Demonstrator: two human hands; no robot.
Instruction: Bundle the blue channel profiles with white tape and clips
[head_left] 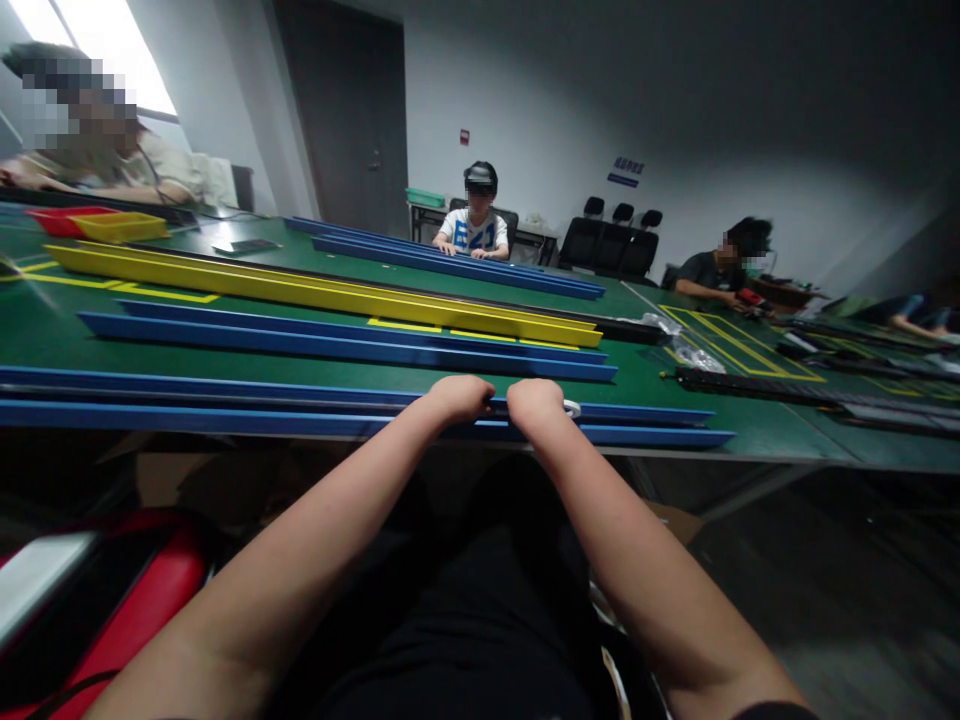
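Both of my hands rest side by side on the nearest long blue rail [225,400] at the front edge of the green table [45,335]. My left hand [459,396] is curled over the rail's top. My right hand [536,398] sits just to its right, fingers bent down into the rail, with a small white ring-like piece [572,407] showing beside it. The fingers of both hands are hidden behind the knuckles, so I cannot tell what they grip.
More blue rails [337,345] and a long yellow rail [300,288] lie across the table. Red and yellow trays [97,224] stand far left. Other people sit at the far side and right. Black rails [787,385] lie at right. A red-and-black object [90,590] is at my lower left.
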